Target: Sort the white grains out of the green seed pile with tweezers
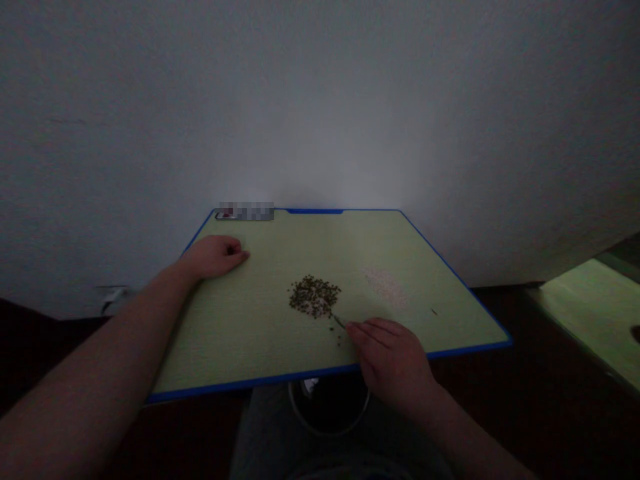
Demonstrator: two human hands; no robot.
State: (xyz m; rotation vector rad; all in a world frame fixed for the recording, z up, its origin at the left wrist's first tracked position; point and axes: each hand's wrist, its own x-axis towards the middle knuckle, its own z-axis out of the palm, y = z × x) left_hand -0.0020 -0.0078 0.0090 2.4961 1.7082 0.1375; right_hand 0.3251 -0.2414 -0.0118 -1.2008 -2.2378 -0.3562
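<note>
- Dark brown grains (314, 293) lie in a loose heap on the worktop (280, 247), beyond and to the left of the right hand (393, 357) in the head view.
- That right hand pinches a thin tool (339, 322) between thumb and fingers; its tip reaches the heap's near right edge, though whether it touches a grain is too small to tell.
- Farther out, well left of the heap, the left hand (215, 257) rests loosely curled; nothing shows in it, but I cannot tell whether the curl hides something.
- Judging by this, the step in hand is working at the heap's edge with the tool.
- A light, steady wrist and short strokes seem called for next, as such small grains would probably scatter under a hard push.
- Roughly round and ragged at its rim, the heap shows paler, pinkish bits among the dark ones; a few strays lie just left of the right hand.
- Pale grains (386, 287) spread thinly in a slanting patch beyond the right hand, with a dark sliver (434, 311) to their right.
</note>
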